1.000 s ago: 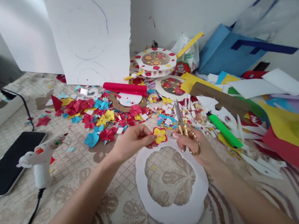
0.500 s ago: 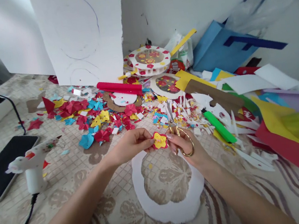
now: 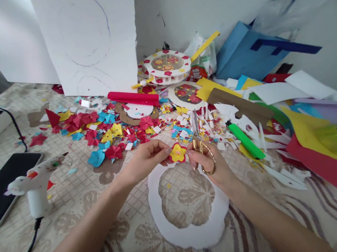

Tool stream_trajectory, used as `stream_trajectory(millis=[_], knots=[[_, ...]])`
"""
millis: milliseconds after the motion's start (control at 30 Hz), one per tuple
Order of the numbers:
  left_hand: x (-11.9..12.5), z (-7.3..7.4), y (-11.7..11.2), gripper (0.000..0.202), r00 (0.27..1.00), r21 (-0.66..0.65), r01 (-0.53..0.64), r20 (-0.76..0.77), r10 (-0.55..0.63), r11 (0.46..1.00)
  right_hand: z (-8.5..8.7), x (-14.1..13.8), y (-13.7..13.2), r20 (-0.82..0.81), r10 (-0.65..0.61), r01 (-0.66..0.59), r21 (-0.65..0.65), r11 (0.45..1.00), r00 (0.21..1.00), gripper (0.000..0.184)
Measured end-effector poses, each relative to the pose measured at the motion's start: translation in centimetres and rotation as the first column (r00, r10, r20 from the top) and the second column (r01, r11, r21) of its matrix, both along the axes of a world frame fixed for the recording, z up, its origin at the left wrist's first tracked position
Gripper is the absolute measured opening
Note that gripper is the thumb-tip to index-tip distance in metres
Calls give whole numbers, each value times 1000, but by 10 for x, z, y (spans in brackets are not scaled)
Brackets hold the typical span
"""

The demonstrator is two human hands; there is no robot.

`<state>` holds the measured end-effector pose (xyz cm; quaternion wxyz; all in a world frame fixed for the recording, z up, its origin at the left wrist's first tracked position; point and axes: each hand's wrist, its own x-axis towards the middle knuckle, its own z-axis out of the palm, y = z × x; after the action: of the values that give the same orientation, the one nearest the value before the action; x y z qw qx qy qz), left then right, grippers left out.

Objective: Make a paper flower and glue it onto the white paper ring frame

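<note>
Between my two hands is a small paper flower point(image 3: 178, 153), yellow on a red backing. The fingertips of my left hand point(image 3: 152, 156) pinch its left edge. My right hand point(image 3: 207, 160) has gold-handled scissors point(image 3: 195, 130) in it, their blades pointing away from me; its thumb and fingertips are at the flower's right edge, and whether they press on it I cannot tell. Below the hands lies a white scalloped ring point(image 3: 191, 238) on the patterned tablecloth, its upper edge partly behind them.
A white glue gun point(image 3: 37, 193) stands at the left beside a black phone point(image 3: 4, 188). Paper flowers and scraps point(image 3: 112, 132) spread across the back. A decorated round lantern point(image 3: 168, 67), a blue bag point(image 3: 246, 52), coloured paper sheets point(image 3: 316, 158) and a green marker point(image 3: 247, 141) are further right.
Both hands have shifted slightly away from me with the flower. The flower now faces more towards me, its yellow petals showing more fully, and the scissors have turned a little.
</note>
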<state>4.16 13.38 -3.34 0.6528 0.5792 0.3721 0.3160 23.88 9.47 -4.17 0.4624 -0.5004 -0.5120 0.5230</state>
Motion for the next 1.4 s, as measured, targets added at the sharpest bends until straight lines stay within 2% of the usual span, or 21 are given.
stream_trajectory(millis=[67,267,467,600,767,900,1033,1267,1400], knots=[[1,-1,-1,20,999,-20,-24,34,25,999,-2,-1,0,-32,-29,30,11,1000,999,11],[6,-6,-3,19,999,-53,42,1,-42,998,-5,-5,-1,-66,-48,51,39,998,997,14],[5,-2,-4,15,993,65,-117,-19,119,991,-2,-2,-2,62,-44,39,78,996,997,20],[2,0,-3,16,981,142,-170,-74,182,975,3,5,-5,120,60,-70,85,994,991,28],[-2,0,-2,20,962,234,-198,-141,235,952,11,10,-8,273,233,-260,66,963,933,32],[-6,0,2,20,951,287,-200,-173,256,937,8,12,-9,260,254,-263,-1,965,931,36],[-9,-2,3,20,947,271,-221,-169,272,937,7,16,-9,220,303,-286,-106,952,927,39],[-9,-2,5,19,939,273,-257,-156,306,927,26,27,-4,362,426,-362,-233,903,829,46],[-10,-2,6,17,930,313,-259,-175,324,914,32,28,-4,406,455,-373,-269,888,793,52]])
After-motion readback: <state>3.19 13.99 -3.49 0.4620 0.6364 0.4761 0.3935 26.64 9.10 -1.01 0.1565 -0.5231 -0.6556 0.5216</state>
